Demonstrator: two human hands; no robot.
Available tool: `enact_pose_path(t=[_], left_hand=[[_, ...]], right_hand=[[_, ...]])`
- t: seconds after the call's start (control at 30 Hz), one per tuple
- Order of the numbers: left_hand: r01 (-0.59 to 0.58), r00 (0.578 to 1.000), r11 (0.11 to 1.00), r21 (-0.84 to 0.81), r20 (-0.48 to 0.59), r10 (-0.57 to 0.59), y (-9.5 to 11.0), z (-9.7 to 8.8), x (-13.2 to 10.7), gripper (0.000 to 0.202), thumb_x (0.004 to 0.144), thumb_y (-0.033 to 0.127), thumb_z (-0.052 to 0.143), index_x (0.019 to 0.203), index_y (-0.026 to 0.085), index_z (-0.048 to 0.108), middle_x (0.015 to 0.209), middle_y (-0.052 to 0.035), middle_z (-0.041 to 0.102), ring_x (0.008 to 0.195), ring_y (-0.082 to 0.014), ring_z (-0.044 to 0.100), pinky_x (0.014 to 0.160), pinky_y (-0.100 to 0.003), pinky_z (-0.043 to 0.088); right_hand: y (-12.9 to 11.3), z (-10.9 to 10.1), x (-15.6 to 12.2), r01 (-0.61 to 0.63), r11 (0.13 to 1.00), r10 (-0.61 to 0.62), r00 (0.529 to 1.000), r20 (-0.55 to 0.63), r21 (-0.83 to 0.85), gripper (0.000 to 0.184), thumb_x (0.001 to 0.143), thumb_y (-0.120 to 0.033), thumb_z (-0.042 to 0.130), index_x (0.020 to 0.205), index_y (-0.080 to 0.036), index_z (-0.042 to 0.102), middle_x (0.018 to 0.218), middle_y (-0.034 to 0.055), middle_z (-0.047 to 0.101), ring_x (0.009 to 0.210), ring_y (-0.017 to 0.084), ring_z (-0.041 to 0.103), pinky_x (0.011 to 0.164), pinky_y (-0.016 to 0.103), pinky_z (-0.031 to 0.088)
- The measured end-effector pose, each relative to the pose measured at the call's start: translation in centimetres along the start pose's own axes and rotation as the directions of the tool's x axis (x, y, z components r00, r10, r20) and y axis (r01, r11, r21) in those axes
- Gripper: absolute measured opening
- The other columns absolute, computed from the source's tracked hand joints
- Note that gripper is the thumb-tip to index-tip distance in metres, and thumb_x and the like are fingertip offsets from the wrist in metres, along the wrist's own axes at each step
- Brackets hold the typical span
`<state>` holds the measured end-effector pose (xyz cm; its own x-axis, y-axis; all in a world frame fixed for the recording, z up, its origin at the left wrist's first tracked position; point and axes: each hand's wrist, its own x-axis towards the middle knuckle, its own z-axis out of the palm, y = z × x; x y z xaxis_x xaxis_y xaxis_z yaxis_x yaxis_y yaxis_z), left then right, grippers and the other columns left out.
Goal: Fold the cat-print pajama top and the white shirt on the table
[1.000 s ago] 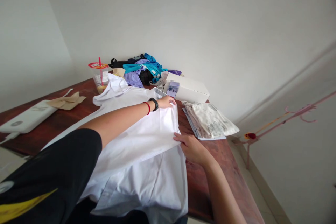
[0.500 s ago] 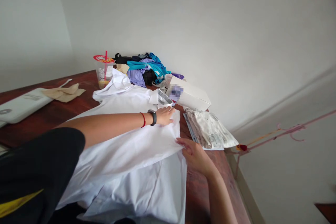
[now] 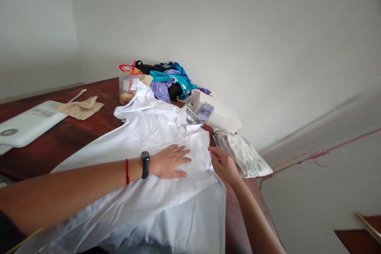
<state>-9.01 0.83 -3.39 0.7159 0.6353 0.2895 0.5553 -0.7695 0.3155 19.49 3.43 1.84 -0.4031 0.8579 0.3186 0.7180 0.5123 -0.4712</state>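
A white collared shirt [image 3: 143, 135] lies spread over the dark wooden table, its collar [image 3: 192, 118] toward the far side and its lower part hanging toward me. My left hand [image 3: 171, 162], with a black band on the wrist, rests flat on the shirt with fingers spread. At the shirt's right edge my right hand [image 3: 222, 162] is closed, thumb and forefinger pinching the cloth. A folded pale patterned cloth [image 3: 245, 154] lies just beyond the right hand.
A pile of blue, purple and black clothes [image 3: 172, 79] lies against the wall. Beside it stand a plastic cup with a straw [image 3: 127, 87] and a white box [image 3: 222, 113]. A white flat device [image 3: 32, 125] and brown paper [image 3: 81, 108] are on the left. Pink cord [image 3: 309, 156] hangs at right.
My left hand has moved back from near the collar, toward me and left, and its fingers have spread. The right hand has shifted slightly up along the shirt's edge. The view has shifted a little.
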Motion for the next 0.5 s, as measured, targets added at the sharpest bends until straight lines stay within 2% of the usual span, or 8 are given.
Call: enact_pose_path(t=[0.07,0.1,0.17,0.2,0.27,0.37,0.5], left_hand=[[-0.004,1.000,1.000,-0.013,-0.010,0.004,-0.1,0.0,0.1,0.056,0.096,0.055,0.057,0.143,0.024,0.057,0.159,-0.0131,0.042,0.146,-0.0372,0.039,0.119,-0.054,0.029],[-0.002,1.000,1.000,-0.017,-0.010,0.001,-0.1,0.0,0.1,0.056,0.096,0.054,0.058,0.143,0.023,0.057,0.159,-0.0131,0.043,0.146,-0.0371,0.039,0.119,-0.054,0.028],[0.009,1.000,1.000,-0.020,0.009,-0.009,-0.2,-0.1,0.1,0.056,0.097,0.054,0.057,0.143,0.024,0.057,0.160,-0.0128,0.042,0.147,-0.0365,0.038,0.120,-0.053,0.027],[0.015,1.000,1.000,-0.022,0.022,-0.014,-0.2,-0.2,0.1,0.056,0.097,0.055,0.057,0.144,0.024,0.057,0.160,-0.0128,0.042,0.147,-0.0362,0.038,0.120,-0.053,0.027],[0.018,0.999,0.999,-0.031,0.042,-0.017,-0.3,-0.3,0.0,0.057,0.097,0.055,0.056,0.144,0.024,0.056,0.160,-0.0127,0.041,0.148,-0.0358,0.037,0.120,-0.053,0.027],[0.014,0.999,0.999,-0.047,0.047,-0.012,-0.3,-0.5,-0.1,0.055,0.098,0.055,0.055,0.143,0.024,0.056,0.160,-0.0129,0.041,0.148,-0.0356,0.037,0.119,-0.053,0.028],[0.015,0.999,0.999,-0.045,0.046,-0.013,-0.4,-0.5,-0.1,0.055,0.098,0.055,0.055,0.143,0.024,0.057,0.160,-0.0128,0.041,0.148,-0.0356,0.036,0.120,-0.052,0.028]], right_hand=[[-0.6,0.1,2.8,0.080,0.983,-0.078,0.997,0.015,-0.164,0.034,0.098,-0.028,0.047,0.127,-0.023,0.064,0.129,0.0114,0.067,0.103,0.026,0.070,0.090,0.043,0.059],[-0.6,0.3,4.4,0.110,0.963,-0.116,0.993,-0.009,-0.246,0.037,0.098,-0.027,0.046,0.131,-0.023,0.061,0.138,0.0116,0.062,0.111,0.027,0.068,0.095,0.045,0.057],[-0.1,1.2,7.6,0.147,0.913,-0.172,0.984,-0.034,-0.382,0.042,0.098,-0.028,0.045,0.138,-0.021,0.055,0.157,0.0120,0.046,0.126,0.030,0.061,0.101,0.047,0.054],[0.4,1.7,9.1,0.134,0.893,-0.167,0.985,-0.040,-0.429,0.044,0.098,-0.029,0.045,0.141,-0.020,0.053,0.163,0.0127,0.037,0.124,0.031,0.062,0.096,0.047,0.057],[1.7,2.9,11.7,0.076,0.867,-0.109,0.993,-0.038,-0.492,0.048,0.099,-0.036,0.044,0.143,-0.018,0.049,0.166,0.0143,0.030,0.114,0.032,0.067,0.086,0.045,0.060],[3.6,4.4,14.3,-0.012,0.848,-0.026,0.998,-0.064,-0.530,0.055,0.102,-0.043,0.039,0.151,-0.018,0.038,0.163,0.0164,0.036,0.109,0.031,0.070,0.080,0.042,0.061],[5.2,5.1,15.8,-0.069,0.846,0.021,0.995,-0.097,-0.528,0.065,0.103,-0.048,0.033,0.159,-0.016,0.022,0.155,0.0187,0.047,0.109,0.031,0.069,0.081,0.041,0.060]])
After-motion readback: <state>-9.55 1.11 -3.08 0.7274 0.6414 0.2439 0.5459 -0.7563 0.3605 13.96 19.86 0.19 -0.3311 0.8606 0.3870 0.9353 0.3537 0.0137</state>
